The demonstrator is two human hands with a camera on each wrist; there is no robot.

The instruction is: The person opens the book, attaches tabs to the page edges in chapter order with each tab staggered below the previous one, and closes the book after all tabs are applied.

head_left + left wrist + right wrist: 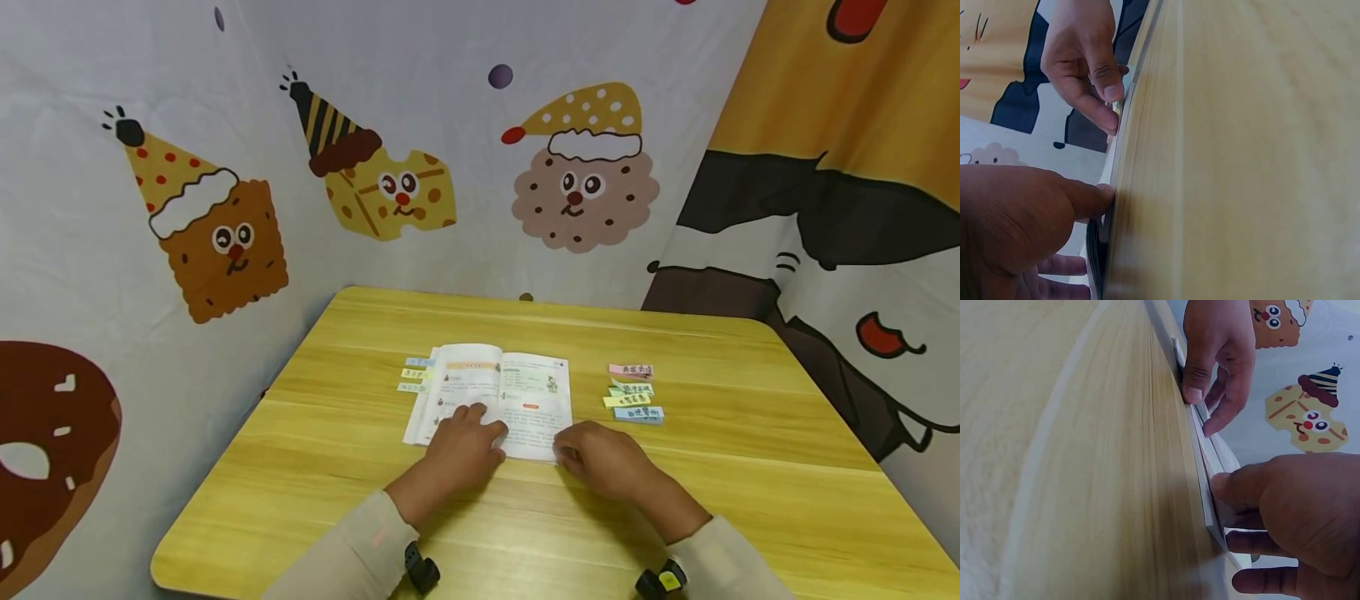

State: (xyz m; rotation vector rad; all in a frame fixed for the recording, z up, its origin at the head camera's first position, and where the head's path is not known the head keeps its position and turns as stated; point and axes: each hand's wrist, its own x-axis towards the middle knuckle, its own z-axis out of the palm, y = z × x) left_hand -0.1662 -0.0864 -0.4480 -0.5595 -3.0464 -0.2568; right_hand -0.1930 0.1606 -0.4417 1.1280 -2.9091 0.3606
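Note:
An open book (534, 383) with printed text and small pictures lies on the wooden table. Paper tabs (414, 374) in blue, yellow and green stick out from its left side. My left hand (467, 446) rests with spread fingers on the lower left page near the fold, its thumb by the near edge. At the lower right corner, my right hand (603, 458) has curled fingers and pinches the page edge. In the right wrist view, the right thumb (1235, 487) meets the page edge, and the other fingers lie beyond it, partly hidden.
Handwritten paper strips (633, 400) in pink, green, yellow and blue lie to the right of the book. The pale wooden table (300, 500) has rounded corners. A cartoon-printed curtain (480, 275) stands behind it and along both sides.

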